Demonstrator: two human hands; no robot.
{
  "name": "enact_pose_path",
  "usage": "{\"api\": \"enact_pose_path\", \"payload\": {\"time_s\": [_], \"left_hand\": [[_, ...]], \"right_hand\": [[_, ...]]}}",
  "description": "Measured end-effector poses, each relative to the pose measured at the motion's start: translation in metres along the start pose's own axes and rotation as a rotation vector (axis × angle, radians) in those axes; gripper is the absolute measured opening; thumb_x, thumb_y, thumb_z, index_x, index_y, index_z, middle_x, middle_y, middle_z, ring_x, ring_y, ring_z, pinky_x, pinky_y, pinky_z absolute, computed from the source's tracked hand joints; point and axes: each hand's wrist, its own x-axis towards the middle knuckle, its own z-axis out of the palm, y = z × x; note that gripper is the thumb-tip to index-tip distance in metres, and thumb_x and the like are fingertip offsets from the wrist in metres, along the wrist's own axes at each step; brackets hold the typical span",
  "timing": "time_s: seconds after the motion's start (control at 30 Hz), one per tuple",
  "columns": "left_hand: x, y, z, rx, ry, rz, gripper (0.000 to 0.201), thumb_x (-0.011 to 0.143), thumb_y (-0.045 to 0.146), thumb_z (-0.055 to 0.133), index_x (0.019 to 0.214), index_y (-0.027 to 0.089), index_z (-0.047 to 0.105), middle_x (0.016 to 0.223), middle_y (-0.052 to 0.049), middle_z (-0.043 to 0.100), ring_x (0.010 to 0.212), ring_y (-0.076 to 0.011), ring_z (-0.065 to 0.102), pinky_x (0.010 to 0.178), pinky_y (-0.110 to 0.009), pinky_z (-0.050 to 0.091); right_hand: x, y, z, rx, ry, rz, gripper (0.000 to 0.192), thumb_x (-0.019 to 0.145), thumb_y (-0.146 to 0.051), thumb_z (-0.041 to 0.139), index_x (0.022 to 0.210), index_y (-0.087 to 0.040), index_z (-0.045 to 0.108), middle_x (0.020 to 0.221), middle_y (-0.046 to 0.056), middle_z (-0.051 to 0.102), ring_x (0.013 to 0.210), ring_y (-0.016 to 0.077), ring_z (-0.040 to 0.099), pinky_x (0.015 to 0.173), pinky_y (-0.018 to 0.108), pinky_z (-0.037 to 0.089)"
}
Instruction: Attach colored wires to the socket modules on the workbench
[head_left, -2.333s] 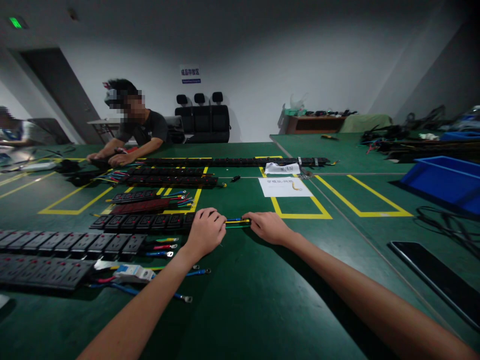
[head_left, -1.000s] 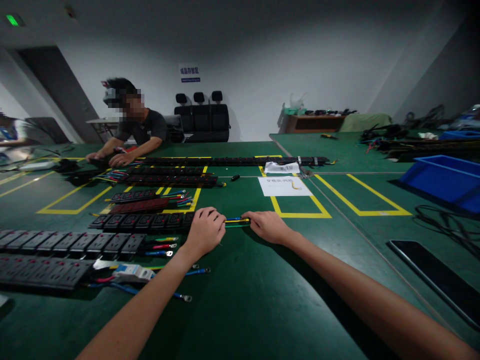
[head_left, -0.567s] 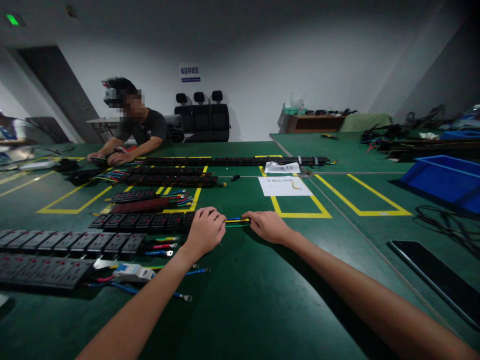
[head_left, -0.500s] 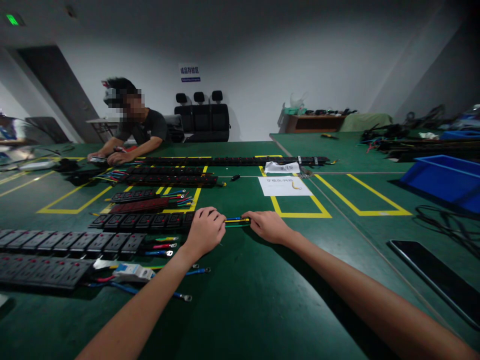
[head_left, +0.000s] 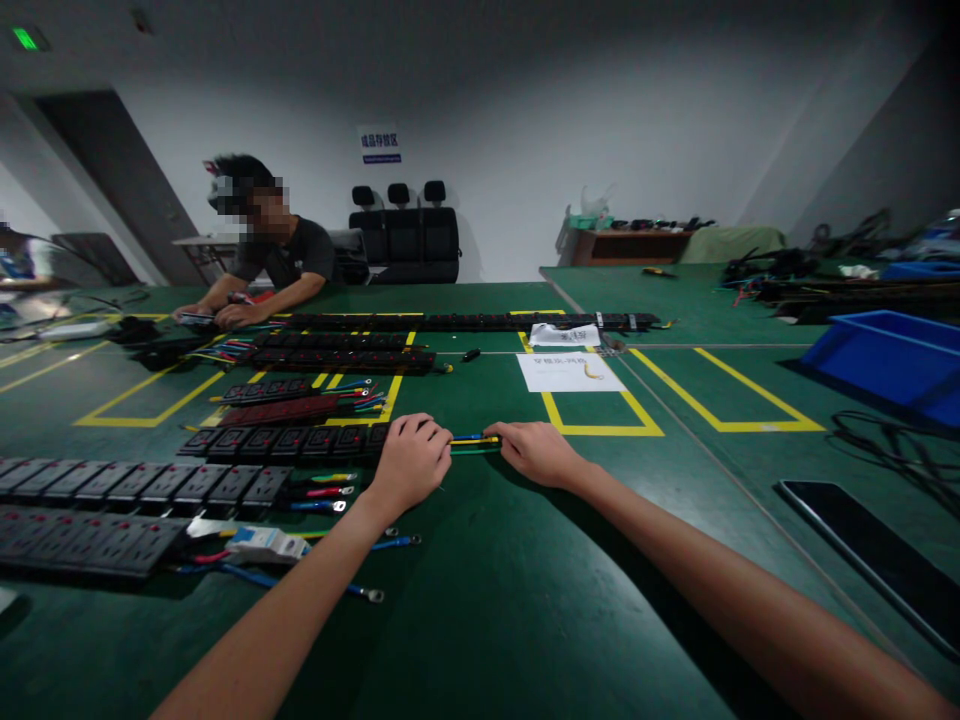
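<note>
My left hand point(head_left: 409, 462) is curled over the right end of a black socket strip point(head_left: 285, 441) lying on the green table, gripping where its coloured wires come out. A short bundle of blue, yellow and green wires point(head_left: 474, 441) runs between my hands. My right hand point(head_left: 536, 452) pinches the far end of that bundle against the table. Both forearms reach in from the bottom of the view.
More socket strips point(head_left: 150, 486) with loose coloured leads lie to the left, and a white breaker point(head_left: 264, 545) sits near them. A paper sheet point(head_left: 568, 372) lies beyond. A blue bin point(head_left: 889, 360) and a black panel point(head_left: 870, 556) are on the right. A co-worker point(head_left: 270, 262) leans on the far left.
My hands stay in the same place on the wires. The co-worker's hands shift slightly at the far side of the table.
</note>
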Motion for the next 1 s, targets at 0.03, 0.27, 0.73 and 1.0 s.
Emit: {"api": "enact_pose_path", "payload": {"time_s": [0.03,0.27,0.73,1.0], "left_hand": [[0.0,0.0,0.0003,0.004,0.0,0.0,0.022,0.099,0.025,0.053,0.104,0.021,0.074,0.109,-0.009,0.076,0.119,-0.0306,0.06,0.103,-0.052,0.043],[0.0001,-0.0001,0.0015,0.013,-0.001,0.004,0.023,0.099,0.025,0.052,0.104,0.02,0.074,0.109,-0.009,0.076,0.119,-0.0306,0.06,0.103,-0.052,0.043],[-0.0006,-0.0012,0.0021,-0.001,0.015,0.008,0.024,0.099,0.025,0.052,0.105,0.021,0.074,0.109,-0.01,0.076,0.118,-0.0306,0.06,0.102,-0.052,0.044],[0.0001,-0.0005,0.0008,0.003,0.008,0.008,0.023,0.099,0.025,0.052,0.105,0.021,0.074,0.109,-0.009,0.076,0.118,-0.0306,0.06,0.102,-0.052,0.044]], "right_hand": [[-0.0001,0.0001,0.0001,-0.001,0.003,-0.002,0.04,0.105,-0.027,0.04,0.136,-0.025,0.066,0.115,0.007,0.078,0.094,0.0215,0.073,0.08,0.03,0.045],[0.0002,0.0008,0.0012,-0.01,0.015,-0.009,0.04,0.104,-0.026,0.04,0.135,-0.024,0.066,0.114,0.006,0.078,0.092,0.0213,0.073,0.079,0.03,0.045],[0.0003,-0.0001,0.0004,-0.012,0.007,-0.001,0.04,0.105,-0.026,0.041,0.136,-0.025,0.066,0.114,0.006,0.078,0.09,0.0204,0.073,0.078,0.029,0.045],[0.0008,0.0006,0.0012,-0.007,0.004,-0.004,0.039,0.105,-0.026,0.041,0.135,-0.025,0.066,0.116,0.006,0.078,0.093,0.021,0.073,0.08,0.03,0.046]]}}
